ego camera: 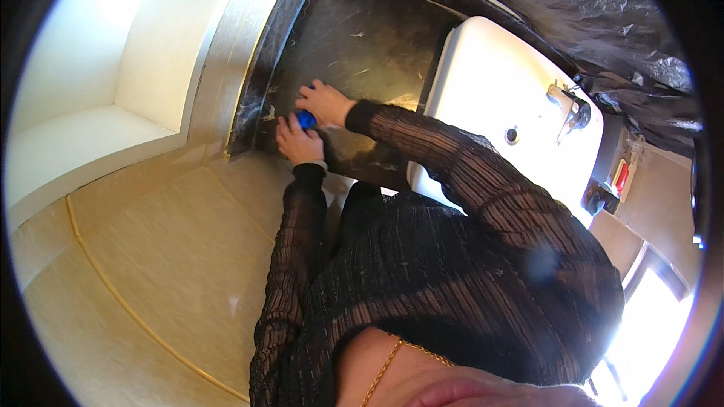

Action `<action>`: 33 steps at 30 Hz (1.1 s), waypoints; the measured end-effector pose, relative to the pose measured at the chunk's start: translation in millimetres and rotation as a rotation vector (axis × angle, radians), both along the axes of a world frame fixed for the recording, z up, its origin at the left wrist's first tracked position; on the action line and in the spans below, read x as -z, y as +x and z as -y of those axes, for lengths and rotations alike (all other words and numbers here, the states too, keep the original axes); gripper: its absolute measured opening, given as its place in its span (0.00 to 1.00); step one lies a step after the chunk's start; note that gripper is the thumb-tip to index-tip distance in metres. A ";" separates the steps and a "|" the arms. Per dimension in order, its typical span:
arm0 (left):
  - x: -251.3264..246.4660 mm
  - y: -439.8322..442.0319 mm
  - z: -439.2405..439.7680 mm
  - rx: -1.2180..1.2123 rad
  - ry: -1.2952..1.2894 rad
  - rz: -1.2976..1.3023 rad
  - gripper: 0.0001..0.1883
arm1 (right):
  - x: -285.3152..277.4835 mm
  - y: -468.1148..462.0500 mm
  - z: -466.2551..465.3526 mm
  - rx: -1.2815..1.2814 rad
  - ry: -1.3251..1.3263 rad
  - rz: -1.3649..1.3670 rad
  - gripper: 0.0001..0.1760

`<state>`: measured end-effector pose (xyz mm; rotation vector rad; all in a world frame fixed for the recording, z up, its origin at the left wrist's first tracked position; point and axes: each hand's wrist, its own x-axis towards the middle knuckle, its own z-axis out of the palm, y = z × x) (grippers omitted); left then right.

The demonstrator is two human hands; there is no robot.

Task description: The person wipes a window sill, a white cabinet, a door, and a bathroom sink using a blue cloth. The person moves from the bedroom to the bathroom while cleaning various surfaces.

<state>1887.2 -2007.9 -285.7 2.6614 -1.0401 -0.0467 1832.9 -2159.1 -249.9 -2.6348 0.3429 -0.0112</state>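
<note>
Both hands are low over a dark, marble-patterned countertop (362,39), near its left side. A small shiny blue object (306,119) shows between them; its kind is unclear because fingers cover part of it. My left hand (300,141) has its finger and thumb around this blue object. Just beyond it, my right hand (327,104) is bent over the counter with its palm down. A bit of blue also peeks out by the right fingertips, and whether it belongs to the same object cannot be seen.
Right of the counter stands a white washbasin (481,45) with a chrome tap (571,107) and a drain hole (512,134). Crinkled black plastic sheeting (594,22) hangs behind it. A recessed wall niche (153,85) and tiled wall (169,249) lie to the left.
</note>
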 end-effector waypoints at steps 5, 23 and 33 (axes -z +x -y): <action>-4.5 -95.5 11.5 0.276 -0.097 -0.139 0.37 | 14.6 -90.2 -8.1 0.082 0.080 -0.158 0.26; -6.2 -113.8 24.9 0.543 -0.220 -0.172 0.26 | -17.3 -148.6 -54.2 0.341 -0.112 -0.544 0.20; -109.8 -194.2 131.5 0.254 -0.315 -0.966 0.26 | -108.4 -204.0 92.9 0.406 -0.419 -0.073 0.21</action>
